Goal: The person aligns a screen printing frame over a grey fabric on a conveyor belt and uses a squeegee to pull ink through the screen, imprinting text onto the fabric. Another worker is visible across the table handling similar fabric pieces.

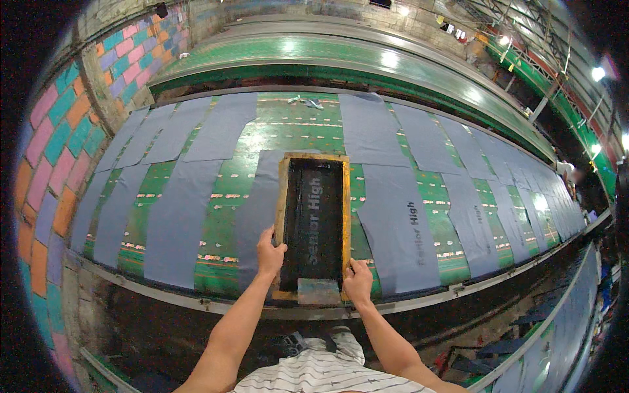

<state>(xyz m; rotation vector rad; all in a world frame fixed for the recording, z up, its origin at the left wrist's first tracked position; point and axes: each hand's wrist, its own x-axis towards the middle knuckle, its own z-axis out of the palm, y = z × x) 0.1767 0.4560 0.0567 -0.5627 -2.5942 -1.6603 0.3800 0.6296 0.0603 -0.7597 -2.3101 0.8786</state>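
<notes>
A silk-screen frame (346, 216) with yellowish wooden sides and a dark mesh lies over a grey-blue fabric piece (267, 171) on the long green table. My left hand (269, 253) grips the frame's left side, thumb on top. Opposite it, my right hand (358, 281) is closed on the lower right side. At the frame's near end rests a flat greyish squeegee (318, 291), partly inside the frame; neither hand touches it. Light lettering shows through the mesh. Just right of the frame, a fabric piece (393, 229) bears dark printed lettering.
Rows of grey-blue fabric pieces (177, 226) cover the green table (288, 134) on both sides. A metal rail (216, 305) runs along its near edge. Small scraps (306, 102) lie at the far side. Another green table (275, 49) stands behind, and a painted brick wall (59, 144) at left.
</notes>
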